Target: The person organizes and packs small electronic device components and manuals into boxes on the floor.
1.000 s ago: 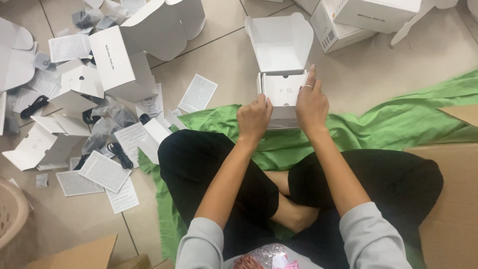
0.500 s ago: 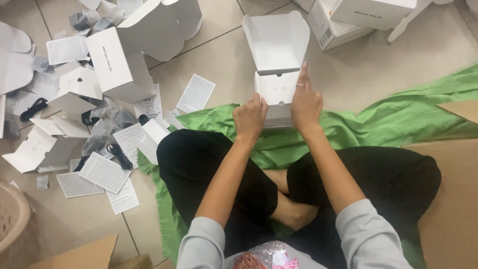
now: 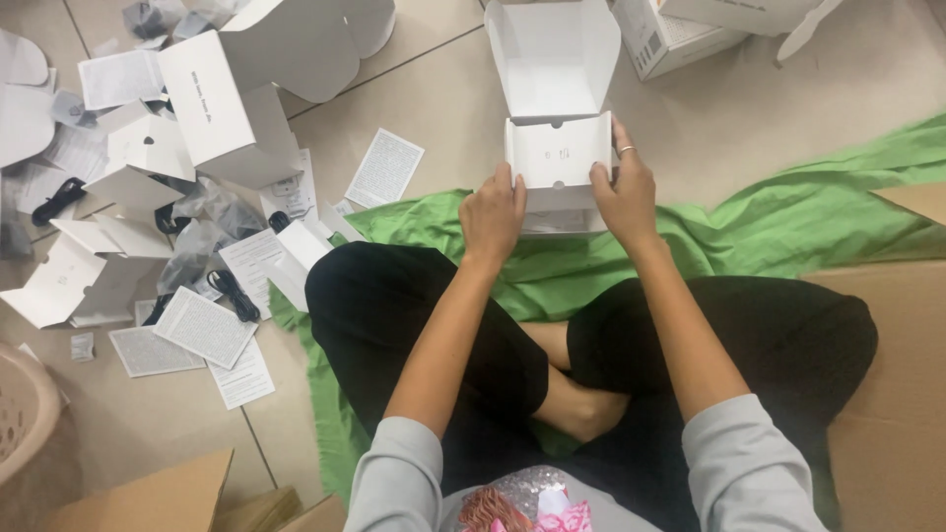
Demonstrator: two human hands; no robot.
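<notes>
White carton [image 3: 554, 148] stands upright — lid flipped away — left hand [image 3: 491, 212] and right hand [image 3: 623, 192] fingers clamped on its sides.

Both arms stretched forward over crossed legs, left hand [image 3: 492, 212] and right hand [image 3: 623, 187] curled inward facing each other, fingers gripping, ring on right.

Both hands [image 3: 557, 202] on open white box [image 3: 552, 99]

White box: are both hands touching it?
Touching. Head view: left hand grips the white box's left edge, right hand its right edge, fingers wrapped on the sides.
</notes>
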